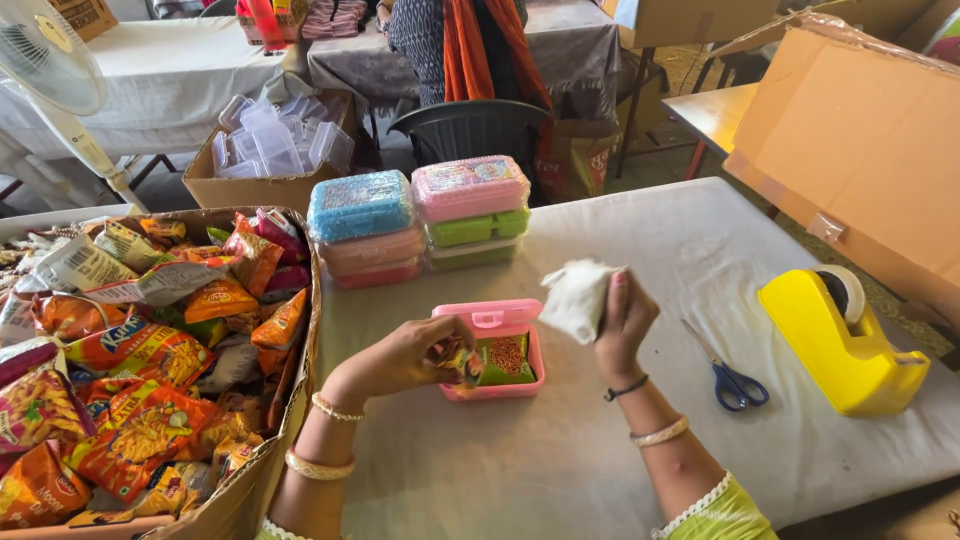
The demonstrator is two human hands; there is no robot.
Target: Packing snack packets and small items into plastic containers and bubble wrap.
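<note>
Pink plastic lunch box (490,350), lid raised, sitting near the middle of the cloth-covered tabletop (560,460) and serving as the landmark. Green snack packet (505,360) lying inside that box. Left hand (415,352) curled at the box's left rim, fingers pinched on a small colourful packet (462,365) at the box's edge. Right hand (622,315) raised just right of the box, fingers closed around a crumpled white cloth or paper wad (578,298) held above the box's right corner. Gold bangles on both wrists, a thin dark band on the right one.

Just behind the box, two stacks of closed lunch boxes: a blue-lidded stack (362,228) over pink ones, and a pink-lidded stack (472,210) over green ones. Well to the right of the box, blue-handled scissors (728,375) lying flat, and further right a yellow tape dispenser (840,340) with a roll of tape. Beyond that, a large brown cardboard sheet (860,140) leaning at the tabletop's far right.

Left of the box, a big open cardboard carton (250,490) heaped with orange, red and green snack bags (150,380). Farther behind the box, a smaller carton of clear plastic containers (275,145), a dark plastic chair (475,130), and part of a white fan (50,60) at the far left.
</note>
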